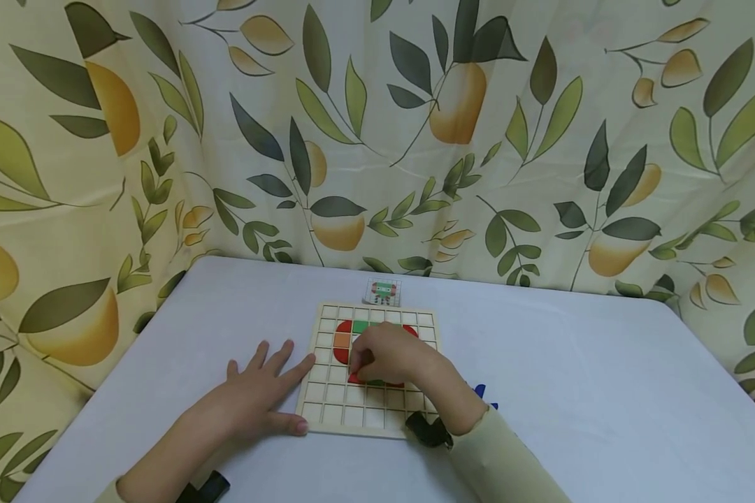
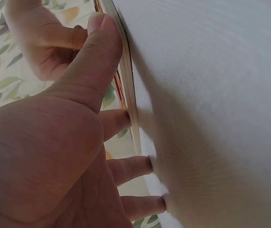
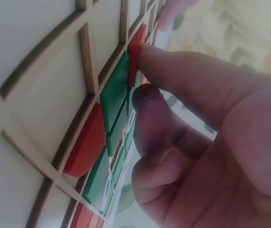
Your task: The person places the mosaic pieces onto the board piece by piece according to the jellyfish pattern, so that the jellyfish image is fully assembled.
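A wooden grid board point(image 1: 352, 417) lies on the table with red, green and orange tiles set in its cells. At the near left of the coloured pattern, my right hand point(image 1: 393, 355) has its fingers curled and its thumb on a red tile point(image 3: 134, 57). That tile meets a green tile point(image 3: 113, 90); another red tile point(image 3: 87, 142) with a rounded side sits further along. My left hand point(image 1: 252, 395) is spread flat at the board's left side, its thumb and index finger touching the edge. Part of the pattern is hidden behind the right hand.
A small picture card point(image 1: 382, 292) with a coloured figure lies beyond the board. Blue pieces point(image 1: 480, 391) show to the right, partly behind the right forearm. A leaf-and-fruit patterned curtain point(image 1: 377, 140) hangs behind the white table point(image 1: 579, 377).
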`<action>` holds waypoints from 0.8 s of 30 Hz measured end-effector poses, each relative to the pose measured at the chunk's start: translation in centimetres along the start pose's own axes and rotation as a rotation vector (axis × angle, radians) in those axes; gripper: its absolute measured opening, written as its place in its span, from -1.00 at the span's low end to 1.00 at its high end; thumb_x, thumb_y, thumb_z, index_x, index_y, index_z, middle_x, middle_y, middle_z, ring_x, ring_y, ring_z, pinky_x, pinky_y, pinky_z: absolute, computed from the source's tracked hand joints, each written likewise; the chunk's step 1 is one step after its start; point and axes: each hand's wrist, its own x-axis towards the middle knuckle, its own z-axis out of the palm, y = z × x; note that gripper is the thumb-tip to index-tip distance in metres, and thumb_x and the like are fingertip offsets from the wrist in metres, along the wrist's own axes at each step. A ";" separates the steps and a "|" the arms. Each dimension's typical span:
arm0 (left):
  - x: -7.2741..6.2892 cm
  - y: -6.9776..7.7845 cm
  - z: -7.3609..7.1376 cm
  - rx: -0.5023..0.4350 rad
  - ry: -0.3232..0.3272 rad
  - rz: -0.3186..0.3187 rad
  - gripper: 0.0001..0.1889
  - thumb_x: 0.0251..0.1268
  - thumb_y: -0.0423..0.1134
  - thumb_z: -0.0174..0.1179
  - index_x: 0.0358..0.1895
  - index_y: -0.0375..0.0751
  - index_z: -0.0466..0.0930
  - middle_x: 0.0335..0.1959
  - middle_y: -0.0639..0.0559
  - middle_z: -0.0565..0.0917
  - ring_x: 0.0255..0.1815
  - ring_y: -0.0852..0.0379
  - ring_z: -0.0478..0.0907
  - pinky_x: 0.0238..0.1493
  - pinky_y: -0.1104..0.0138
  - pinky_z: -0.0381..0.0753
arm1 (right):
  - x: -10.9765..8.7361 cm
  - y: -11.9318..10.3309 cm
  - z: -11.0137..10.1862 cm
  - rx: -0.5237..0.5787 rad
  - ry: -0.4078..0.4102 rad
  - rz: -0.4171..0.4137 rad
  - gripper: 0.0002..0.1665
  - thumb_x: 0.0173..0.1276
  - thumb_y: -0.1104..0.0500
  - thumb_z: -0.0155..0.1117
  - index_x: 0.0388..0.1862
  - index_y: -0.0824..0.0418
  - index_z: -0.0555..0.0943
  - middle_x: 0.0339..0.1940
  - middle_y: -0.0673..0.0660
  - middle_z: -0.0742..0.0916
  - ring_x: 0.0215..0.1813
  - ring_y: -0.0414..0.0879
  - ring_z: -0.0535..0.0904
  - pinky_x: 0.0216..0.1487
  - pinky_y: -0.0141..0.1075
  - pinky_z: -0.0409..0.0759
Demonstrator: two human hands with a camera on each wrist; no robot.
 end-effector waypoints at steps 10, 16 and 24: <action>-0.2 -0.1 -0.2 -0.021 -0.002 -0.005 0.05 -0.04 0.40 0.35 0.57 0.18 0.16 0.61 -0.21 0.06 0.57 -0.50 -0.15 0.18 -0.61 -0.09 | 0.2 -0.1 0.1 -0.011 -0.017 -0.011 -0.81 0.20 0.27 0.50 -0.40 -0.04 0.71 -0.48 -0.20 0.67 -0.35 -0.27 0.54 -0.20 -0.36 0.53; -0.2 -0.1 -0.2 -0.021 0.006 -0.002 0.04 -0.04 0.40 0.34 0.57 0.18 0.17 0.61 -0.21 0.06 0.57 -0.49 -0.14 0.18 -0.60 -0.08 | -0.4 0.0 -0.7 -0.001 -0.055 -0.018 -0.82 0.22 0.27 0.47 -0.38 -0.05 0.74 -0.43 -0.22 0.68 -0.30 -0.26 0.55 -0.18 -0.32 0.55; -0.1 0.1 0.0 -0.015 -0.005 -0.012 0.05 -0.07 0.41 0.35 0.56 0.19 0.17 0.61 -0.20 0.08 0.56 -0.50 -0.12 0.19 -0.60 -0.07 | -2.1 1.2 -3.3 0.127 0.029 -0.047 -0.92 0.39 0.18 0.32 -0.19 0.04 0.73 -0.33 -0.14 0.71 -0.26 -0.13 0.58 -0.19 -0.24 0.59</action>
